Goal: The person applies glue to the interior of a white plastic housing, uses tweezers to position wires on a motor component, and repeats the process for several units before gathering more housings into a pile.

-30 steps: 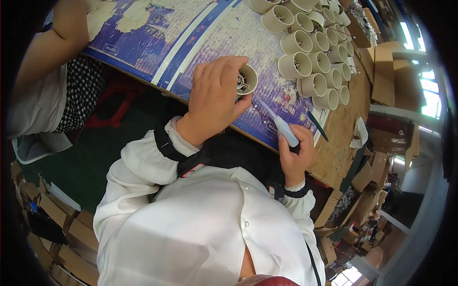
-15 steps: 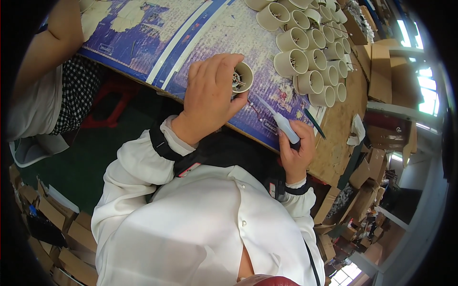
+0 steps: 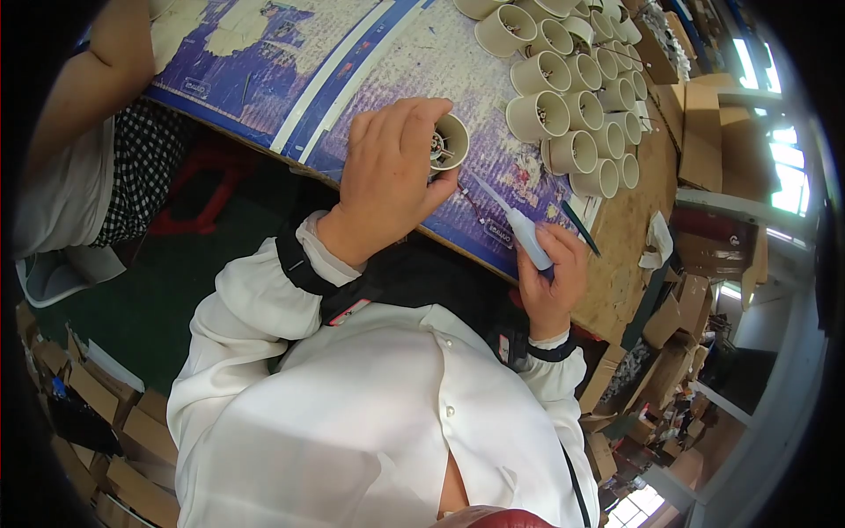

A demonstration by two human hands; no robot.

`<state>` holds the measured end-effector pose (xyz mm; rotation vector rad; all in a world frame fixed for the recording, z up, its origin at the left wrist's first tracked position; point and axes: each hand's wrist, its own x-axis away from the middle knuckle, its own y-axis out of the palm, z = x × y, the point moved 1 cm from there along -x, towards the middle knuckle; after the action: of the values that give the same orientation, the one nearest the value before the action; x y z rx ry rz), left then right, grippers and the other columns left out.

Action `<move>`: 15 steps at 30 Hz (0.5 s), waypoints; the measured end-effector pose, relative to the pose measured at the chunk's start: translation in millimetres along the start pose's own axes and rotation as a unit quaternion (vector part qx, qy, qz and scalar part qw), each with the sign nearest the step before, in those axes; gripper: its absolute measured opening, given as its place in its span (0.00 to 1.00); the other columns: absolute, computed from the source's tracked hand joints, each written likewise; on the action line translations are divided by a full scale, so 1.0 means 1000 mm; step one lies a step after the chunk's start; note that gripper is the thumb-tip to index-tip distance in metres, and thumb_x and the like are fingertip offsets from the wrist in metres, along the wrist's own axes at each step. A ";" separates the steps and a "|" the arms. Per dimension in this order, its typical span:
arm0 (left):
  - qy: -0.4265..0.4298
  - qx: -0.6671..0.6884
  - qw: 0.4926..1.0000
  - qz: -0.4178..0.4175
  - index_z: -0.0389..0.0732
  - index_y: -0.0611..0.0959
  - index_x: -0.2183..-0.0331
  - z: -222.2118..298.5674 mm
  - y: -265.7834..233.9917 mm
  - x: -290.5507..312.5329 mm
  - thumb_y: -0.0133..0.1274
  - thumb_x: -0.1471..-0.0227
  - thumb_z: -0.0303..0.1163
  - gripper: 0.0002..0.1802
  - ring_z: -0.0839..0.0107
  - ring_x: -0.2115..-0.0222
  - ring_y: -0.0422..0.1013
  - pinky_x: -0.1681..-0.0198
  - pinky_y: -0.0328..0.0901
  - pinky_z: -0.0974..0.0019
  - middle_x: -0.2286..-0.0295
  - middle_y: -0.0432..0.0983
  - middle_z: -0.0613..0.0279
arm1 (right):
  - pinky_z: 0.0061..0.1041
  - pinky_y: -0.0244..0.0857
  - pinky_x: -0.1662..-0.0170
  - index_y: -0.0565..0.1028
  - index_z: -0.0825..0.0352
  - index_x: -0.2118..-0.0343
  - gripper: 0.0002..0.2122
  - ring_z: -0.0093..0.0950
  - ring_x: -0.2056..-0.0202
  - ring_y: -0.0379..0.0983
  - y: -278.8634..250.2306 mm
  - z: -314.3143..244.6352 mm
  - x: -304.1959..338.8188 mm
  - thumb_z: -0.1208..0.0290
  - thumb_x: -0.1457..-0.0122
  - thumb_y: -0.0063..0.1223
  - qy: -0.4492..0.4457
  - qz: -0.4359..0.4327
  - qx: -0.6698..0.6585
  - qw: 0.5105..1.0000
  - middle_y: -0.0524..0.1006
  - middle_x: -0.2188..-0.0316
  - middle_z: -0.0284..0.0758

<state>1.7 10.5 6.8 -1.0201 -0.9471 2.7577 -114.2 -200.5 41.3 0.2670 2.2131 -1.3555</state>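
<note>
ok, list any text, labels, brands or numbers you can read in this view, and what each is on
Nothing reads clearly enough to quote.
Blue table covering: pale printed mark beside the bottle, another at upper left; both too small.
Red-and-white label near the left cuff: too small.
Small label by the right cuff: too small.

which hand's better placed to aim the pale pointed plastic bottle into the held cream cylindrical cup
Probably the right hand: it holds the bottle, nozzle towards the cup in the left hand.
</note>
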 end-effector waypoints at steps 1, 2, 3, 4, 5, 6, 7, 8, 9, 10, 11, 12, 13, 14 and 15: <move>-0.001 0.000 1.000 0.000 0.40 0.71 0.50 0.000 0.000 0.000 0.66 0.62 0.29 0.36 0.59 0.55 0.70 0.52 0.58 0.56 0.56 0.72 0.55 | 0.28 0.70 0.60 0.76 0.68 0.58 0.18 0.37 0.63 0.76 0.000 0.000 0.001 0.84 0.53 0.67 -0.005 0.000 0.002 1.000 0.77 0.61 0.43; -0.001 -0.001 1.000 0.000 0.40 0.71 0.50 0.000 0.000 0.000 0.66 0.62 0.29 0.36 0.59 0.55 0.70 0.52 0.58 0.56 0.56 0.72 0.55 | 0.29 0.70 0.59 0.75 0.68 0.58 0.18 0.36 0.62 0.76 -0.001 -0.001 0.001 0.85 0.53 0.66 -0.010 0.000 0.003 1.000 0.77 0.61 0.43; -0.001 -0.001 1.000 0.000 0.40 0.71 0.50 0.000 0.000 0.000 0.66 0.62 0.29 0.36 0.59 0.55 0.70 0.52 0.58 0.56 0.56 0.72 0.55 | 0.29 0.70 0.59 0.75 0.68 0.58 0.18 0.36 0.62 0.76 -0.001 -0.001 0.001 0.85 0.53 0.66 -0.010 0.000 0.003 1.000 0.77 0.61 0.43; -0.001 -0.001 1.000 0.000 0.40 0.70 0.49 0.000 0.000 0.000 0.66 0.62 0.29 0.36 0.59 0.55 0.70 0.52 0.58 0.56 0.56 0.72 0.55 | 0.29 0.70 0.59 0.75 0.68 0.58 0.18 0.37 0.62 0.76 -0.001 -0.001 0.001 0.85 0.53 0.66 -0.014 -0.002 0.006 1.000 0.77 0.61 0.43; -0.001 -0.002 1.000 0.000 0.40 0.70 0.49 0.000 0.000 0.000 0.66 0.62 0.29 0.36 0.59 0.55 0.70 0.52 0.58 0.56 0.56 0.72 0.55 | 0.29 0.70 0.59 0.75 0.68 0.58 0.18 0.37 0.62 0.76 -0.001 -0.001 0.001 0.85 0.53 0.66 -0.017 -0.003 0.008 1.000 0.77 0.61 0.43; -0.001 -0.002 1.000 0.000 0.40 0.70 0.49 0.000 0.000 0.000 0.66 0.62 0.29 0.36 0.59 0.55 0.70 0.52 0.58 0.56 0.56 0.72 0.55 | 0.29 0.70 0.59 0.75 0.68 0.58 0.18 0.37 0.62 0.76 -0.001 -0.002 0.001 0.85 0.53 0.67 -0.021 -0.005 0.011 1.000 0.77 0.61 0.43; -0.001 -0.002 1.000 0.000 0.40 0.70 0.49 0.000 0.000 0.000 0.66 0.62 0.29 0.36 0.59 0.55 0.70 0.52 0.58 0.56 0.56 0.72 0.55 | 0.29 0.70 0.59 0.75 0.68 0.58 0.18 0.37 0.62 0.76 -0.001 -0.002 0.001 0.85 0.53 0.67 -0.021 -0.005 0.011 1.000 0.77 0.61 0.43; -0.001 -0.003 1.000 0.000 0.40 0.70 0.49 0.000 0.000 0.000 0.66 0.63 0.29 0.36 0.59 0.55 0.70 0.52 0.58 0.56 0.56 0.72 0.55 | 0.29 0.70 0.59 0.75 0.68 0.58 0.18 0.37 0.62 0.76 -0.002 -0.003 0.001 0.85 0.53 0.66 -0.024 -0.007 0.014 1.000 0.77 0.61 0.43; -0.001 -0.003 1.000 0.000 0.40 0.70 0.49 0.000 0.000 0.000 0.66 0.63 0.29 0.36 0.59 0.55 0.70 0.52 0.58 0.56 0.56 0.72 0.55 | 0.29 0.70 0.59 0.75 0.67 0.58 0.18 0.37 0.62 0.76 -0.002 -0.003 0.001 0.85 0.53 0.66 -0.026 -0.009 0.017 0.999 0.77 0.61 0.42; -0.002 -0.004 1.000 0.001 0.41 0.70 0.49 0.000 0.000 0.000 0.66 0.63 0.29 0.36 0.59 0.55 0.70 0.52 0.58 0.56 0.56 0.72 0.55 | 0.29 0.70 0.59 0.75 0.67 0.58 0.18 0.37 0.62 0.76 -0.003 -0.003 0.001 0.85 0.53 0.66 -0.029 -0.011 0.020 0.999 0.77 0.61 0.42; -0.002 -0.004 1.000 0.001 0.41 0.70 0.49 0.000 0.000 0.000 0.66 0.63 0.29 0.36 0.59 0.55 0.70 0.52 0.58 0.56 0.56 0.72 0.55 | 0.29 0.70 0.59 0.75 0.67 0.58 0.18 0.37 0.62 0.76 -0.003 -0.003 0.001 0.85 0.53 0.66 -0.029 -0.011 0.020 0.999 0.77 0.61 0.42; -0.002 -0.003 1.000 0.001 0.41 0.70 0.49 0.000 0.000 0.000 0.66 0.63 0.29 0.36 0.59 0.54 0.70 0.51 0.58 0.56 0.56 0.72 0.55 | 0.29 0.70 0.59 0.75 0.67 0.58 0.19 0.37 0.62 0.76 -0.003 -0.004 0.001 0.85 0.53 0.67 -0.032 -0.009 0.021 0.999 0.77 0.61 0.42; -0.002 -0.002 1.000 0.002 0.41 0.70 0.49 0.000 0.000 0.000 0.66 0.63 0.29 0.36 0.59 0.54 0.70 0.51 0.58 0.56 0.56 0.72 0.55 | 0.29 0.70 0.59 0.75 0.67 0.58 0.19 0.37 0.62 0.76 -0.004 -0.004 0.000 0.85 0.53 0.67 -0.035 -0.008 0.022 0.999 0.77 0.61 0.42; -0.002 -0.002 1.000 0.002 0.41 0.70 0.49 0.000 0.000 0.000 0.66 0.63 0.29 0.36 0.59 0.54 0.70 0.51 0.58 0.56 0.56 0.72 0.55 | 0.29 0.70 0.59 0.75 0.67 0.58 0.19 0.37 0.62 0.76 -0.004 -0.004 0.000 0.85 0.54 0.67 -0.037 -0.006 0.023 0.999 0.77 0.61 0.42; -0.002 -0.002 1.000 0.003 0.41 0.70 0.49 0.000 0.000 0.000 0.66 0.63 0.29 0.36 0.59 0.54 0.70 0.51 0.58 0.56 0.56 0.72 0.55 | 0.29 0.70 0.59 0.75 0.67 0.58 0.19 0.37 0.62 0.76 -0.004 -0.004 0.000 0.85 0.54 0.67 -0.038 -0.006 0.023 0.999 0.77 0.61 0.42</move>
<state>1.5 10.6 7.1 -1.0202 -0.9515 2.7640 -117.3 -199.0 46.2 0.2167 2.1263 -1.4021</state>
